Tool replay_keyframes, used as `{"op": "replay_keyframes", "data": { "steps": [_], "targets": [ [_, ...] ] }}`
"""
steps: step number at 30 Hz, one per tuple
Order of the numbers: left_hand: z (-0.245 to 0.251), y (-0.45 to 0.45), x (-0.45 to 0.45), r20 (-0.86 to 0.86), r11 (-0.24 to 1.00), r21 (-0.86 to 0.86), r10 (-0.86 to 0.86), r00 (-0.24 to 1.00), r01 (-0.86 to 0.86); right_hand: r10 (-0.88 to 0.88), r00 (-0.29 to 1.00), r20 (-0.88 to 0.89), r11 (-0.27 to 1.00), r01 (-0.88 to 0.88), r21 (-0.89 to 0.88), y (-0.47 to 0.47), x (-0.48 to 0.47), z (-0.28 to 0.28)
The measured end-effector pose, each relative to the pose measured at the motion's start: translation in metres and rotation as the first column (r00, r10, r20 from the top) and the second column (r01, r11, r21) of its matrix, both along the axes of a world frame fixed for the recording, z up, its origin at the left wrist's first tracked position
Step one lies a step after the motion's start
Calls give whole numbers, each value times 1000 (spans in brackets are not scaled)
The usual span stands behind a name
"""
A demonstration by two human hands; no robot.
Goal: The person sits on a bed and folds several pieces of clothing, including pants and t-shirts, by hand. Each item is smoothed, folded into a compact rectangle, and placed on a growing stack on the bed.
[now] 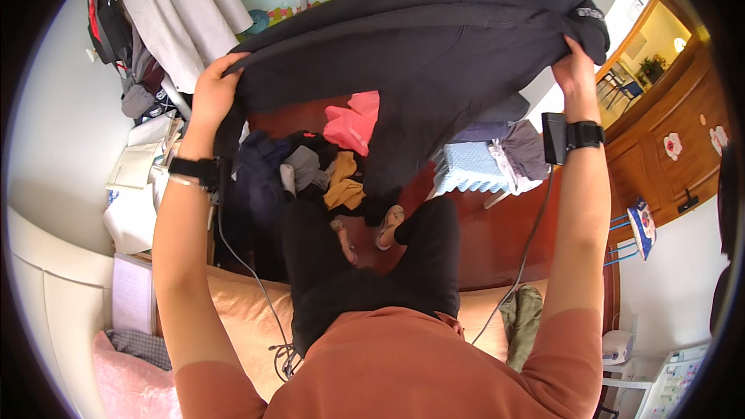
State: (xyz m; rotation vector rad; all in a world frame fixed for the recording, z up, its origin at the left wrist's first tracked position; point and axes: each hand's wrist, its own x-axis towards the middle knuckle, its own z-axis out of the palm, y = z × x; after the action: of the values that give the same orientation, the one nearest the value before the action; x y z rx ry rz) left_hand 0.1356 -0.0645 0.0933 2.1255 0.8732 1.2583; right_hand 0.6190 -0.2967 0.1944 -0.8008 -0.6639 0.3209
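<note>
A pair of black trousers [430, 41] is stretched out in the air between my two hands, one leg hanging towards my feet. My left hand [216, 90] grips the end of the other leg. The waist end, which bears small pale lettering, is held by my right hand [575, 73]. Below the trousers, a pile of clothes lies on the floor, with dark blue cloth [259, 169], a grey piece [304, 166], a mustard-yellow garment [343, 186] and a pink-red piece [354, 122].
Folded clothes [524, 148] rest on a stool with a light blue cover [470, 167] at the right. Papers [137, 166] are stacked at the left, below hanging coats [174, 17]. I sit on an orange-covered bed [250, 302]; cables run from both wrist devices.
</note>
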Motion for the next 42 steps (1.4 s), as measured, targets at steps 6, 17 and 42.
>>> {"op": "replay_keyframes", "data": {
  "steps": [6,17,42],
  "targets": [
    [-43,-99,-80,26,997,-72,35,999,-33,289,922,-258,954,-256,154,-110,-19,-84],
    [-183,-213,-138,-495,677,-726,-393,775,-120,313,882,-352,590,-471,-657,-319,-90,-321],
    [-246,-216,160,-655,696,-466,-686,315,546,53,864,-501,598,-429,-677,-318,-136,-327]
  ]
}}
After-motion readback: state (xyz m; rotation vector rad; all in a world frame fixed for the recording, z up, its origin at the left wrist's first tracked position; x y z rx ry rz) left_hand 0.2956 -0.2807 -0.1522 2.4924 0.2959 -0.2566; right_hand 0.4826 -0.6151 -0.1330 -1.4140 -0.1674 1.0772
